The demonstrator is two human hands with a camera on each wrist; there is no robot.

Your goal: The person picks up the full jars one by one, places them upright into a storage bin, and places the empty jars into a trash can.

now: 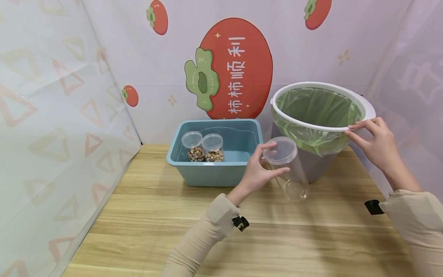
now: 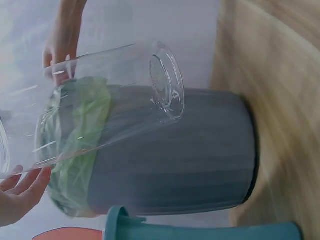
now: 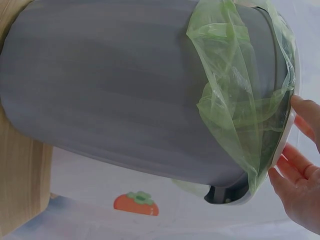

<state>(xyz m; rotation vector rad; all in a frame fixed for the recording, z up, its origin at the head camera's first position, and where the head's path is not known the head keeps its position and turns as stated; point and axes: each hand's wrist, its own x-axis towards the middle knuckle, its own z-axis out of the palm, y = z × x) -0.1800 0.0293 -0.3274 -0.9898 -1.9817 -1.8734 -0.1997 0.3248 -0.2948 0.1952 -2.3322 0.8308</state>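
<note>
My left hand [image 1: 257, 169] grips a clear, lidded plastic jar [image 1: 292, 179] near its top, with thumb and fingers around it. Nothing shows inside this jar, and it tilts in front of the grey trash can [image 2: 175, 150]. At the right, my right hand [image 1: 378, 144] pinches the white rim ring [image 1: 368, 107] of the can. A green trash bag [image 3: 235, 95] lines the can and folds over its outside. In the right wrist view, the fingertips [image 3: 280, 182] touch the ring's edge.
A blue plastic bin [image 1: 207, 175] stands left of the can. Inside it are two clear jars, one jar [image 1: 196, 152] beside another jar [image 1: 214, 154], both holding brown nuts. The wooden table [image 1: 155, 231] extends in front. Printed curtains [image 1: 155, 111] close off the back and sides.
</note>
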